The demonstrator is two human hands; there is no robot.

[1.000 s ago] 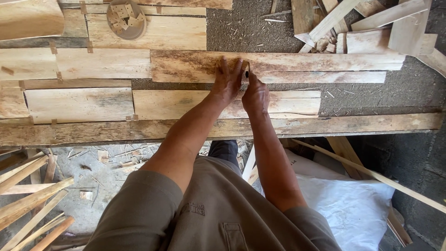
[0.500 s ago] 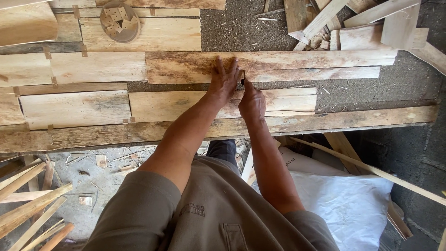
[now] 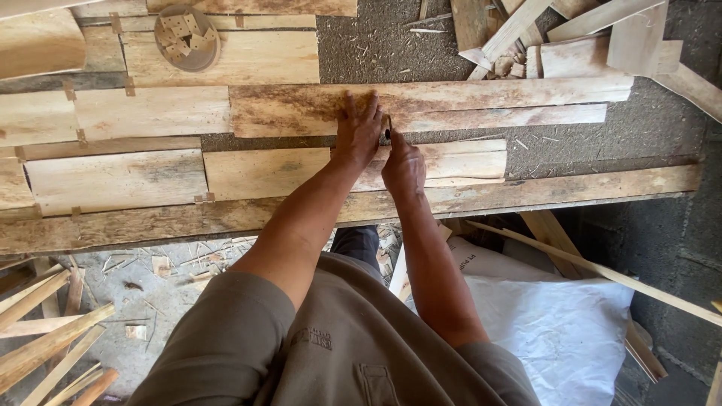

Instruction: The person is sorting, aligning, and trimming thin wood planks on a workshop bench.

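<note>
Around your hands: pale wooden slats lie in rows across the table [image 3: 421,49], joined end to end by small wooden tabs. A round dish of wood chips [image 3: 186,36] sits at the far left. A heap of offcuts [image 3: 541,37] lies at the far right, well apart from your hands. A thick edge beam [image 3: 526,192] runs along the near side of the table, and both forearms cross over it. A white sack [image 3: 556,323] lies on the floor below, to your right.

Your left hand [image 3: 357,131] presses flat, fingers spread, on the long stained board [image 3: 466,105]. The board lies with its long axis left to right across the table, parallel to the edge beam. Your right hand [image 3: 404,167] is closed on a small dark tool [image 3: 386,135] just beside the left hand, at the board's near edge. The hands are touching or nearly so; I cannot tell which.
</note>
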